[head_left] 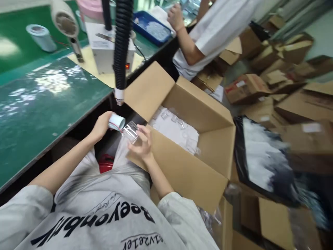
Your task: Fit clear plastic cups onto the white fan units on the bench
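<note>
My left hand [101, 125] is closed around a small pale-blue roll [117, 122] held just below the edge of the green bench. My right hand [141, 142] holds a small clear plastic bag [130, 131] against the roll, thumb and fingers curled on it. Both hands hover over my lap, beside the near wall of a large open cardboard box [179, 166]. Inside the box lie several clear plastic bags [178, 130] on white sheets.
A green bench [44, 100] runs to the left with a grey machine [106, 48], a black corrugated hose [121, 45] hanging over it, and a tape roll [41, 36]. A co-worker in white [208, 31] works at a blue tray [151, 29]. Cardboard boxes [273, 83] and a black bag [262, 159] crowd the floor at right.
</note>
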